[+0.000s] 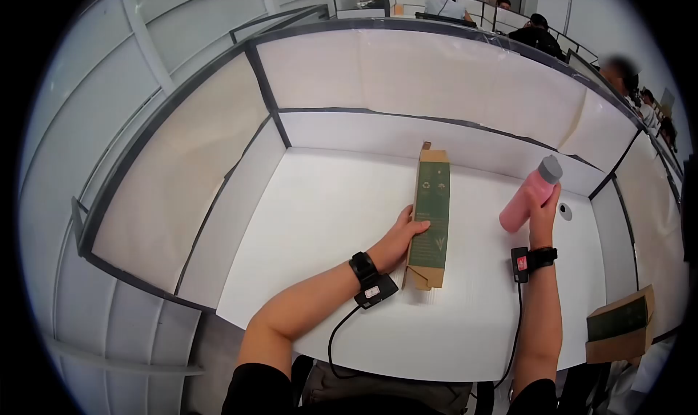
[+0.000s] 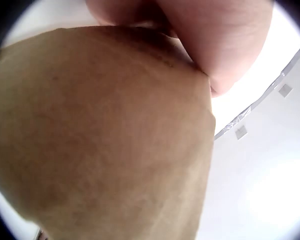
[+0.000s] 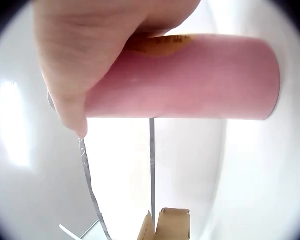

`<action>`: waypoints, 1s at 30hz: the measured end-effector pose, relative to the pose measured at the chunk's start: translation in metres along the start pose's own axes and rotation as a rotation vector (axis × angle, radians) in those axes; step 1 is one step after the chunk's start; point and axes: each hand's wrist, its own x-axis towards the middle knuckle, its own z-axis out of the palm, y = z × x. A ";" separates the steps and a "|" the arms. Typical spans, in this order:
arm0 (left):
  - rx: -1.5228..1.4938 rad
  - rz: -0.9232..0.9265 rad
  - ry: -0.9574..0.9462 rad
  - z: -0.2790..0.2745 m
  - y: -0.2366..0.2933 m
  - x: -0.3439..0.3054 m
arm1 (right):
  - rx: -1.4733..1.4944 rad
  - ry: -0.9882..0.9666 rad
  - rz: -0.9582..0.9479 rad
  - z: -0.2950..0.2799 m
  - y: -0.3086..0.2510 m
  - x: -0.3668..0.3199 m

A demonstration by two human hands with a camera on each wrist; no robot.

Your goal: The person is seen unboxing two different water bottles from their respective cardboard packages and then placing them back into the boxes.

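Note:
My left hand [image 1: 396, 242] grips a long green and brown cardboard box [image 1: 433, 211] by its left side, thumb across the printed green face. The box's end flaps stick out at both its far and near ends. Brown cardboard [image 2: 105, 130] fills most of the left wrist view. To the right, my right hand [image 1: 542, 215] holds a pink bottle [image 1: 518, 208] with a grey cap [image 1: 550, 169]. The bottle leans, cap up and to the right. In the right wrist view, fingers wrap its cap-side half, over a yellowish patch [image 3: 162, 46].
A second green and brown box [image 1: 618, 324] with open flaps sits at the table's right front edge. Low partition walls [image 1: 436, 80] enclose the white table [image 1: 320, 211] at the back and sides. Near the right wall is a round cable hole [image 1: 565, 211]. People sit beyond the partition.

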 end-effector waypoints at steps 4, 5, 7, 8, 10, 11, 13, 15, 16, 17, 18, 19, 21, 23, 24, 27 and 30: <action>0.073 0.032 -0.007 -0.004 -0.001 0.000 | -0.163 0.330 -0.304 0.001 -0.038 0.005; 0.064 0.035 0.010 -0.004 -0.002 0.000 | -0.228 0.425 -0.376 0.001 -0.054 0.003; 0.045 0.036 0.040 -0.003 -0.001 0.001 | -0.120 0.386 -0.473 0.003 -0.077 -0.004; 0.024 0.045 0.038 -0.003 0.000 0.001 | -0.124 0.284 -0.464 0.004 -0.079 -0.013; 0.012 0.047 0.044 -0.001 0.001 0.000 | -0.201 0.059 -0.435 0.021 -0.097 -0.039; 0.007 0.047 0.048 0.000 0.002 -0.001 | -0.191 -0.116 -0.468 0.035 -0.110 -0.051; -0.005 0.068 0.016 0.000 0.005 -0.003 | -0.045 -0.227 -0.234 0.068 -0.083 -0.070; -0.048 0.090 0.003 0.000 0.004 -0.003 | 0.083 -0.384 0.121 0.089 -0.070 -0.089; -0.041 0.103 0.027 0.002 0.004 -0.003 | 0.187 -0.468 0.357 0.091 -0.058 -0.098; -0.034 0.116 0.052 0.002 0.003 -0.002 | 0.290 -0.549 0.595 0.092 -0.048 -0.105; -0.010 0.144 0.062 -0.001 0.000 -0.001 | 0.401 -0.585 0.625 0.095 -0.051 -0.108; 0.034 0.169 0.079 -0.004 -0.001 -0.001 | 0.509 -0.618 0.659 0.099 -0.060 -0.112; 0.116 0.206 0.106 -0.007 -0.007 0.004 | 0.606 -0.716 0.740 0.099 -0.074 -0.120; 0.112 0.197 0.113 -0.007 -0.008 0.004 | 0.592 -0.840 0.837 0.095 -0.081 -0.129; 0.115 0.180 0.116 -0.003 -0.004 0.000 | 0.552 -0.905 0.789 0.095 -0.074 -0.131; 0.116 0.170 0.117 0.000 0.002 -0.004 | 0.624 -0.933 0.678 0.097 -0.062 -0.136; 0.212 0.225 0.109 0.003 0.003 -0.007 | 0.666 -0.956 0.762 0.094 -0.081 -0.135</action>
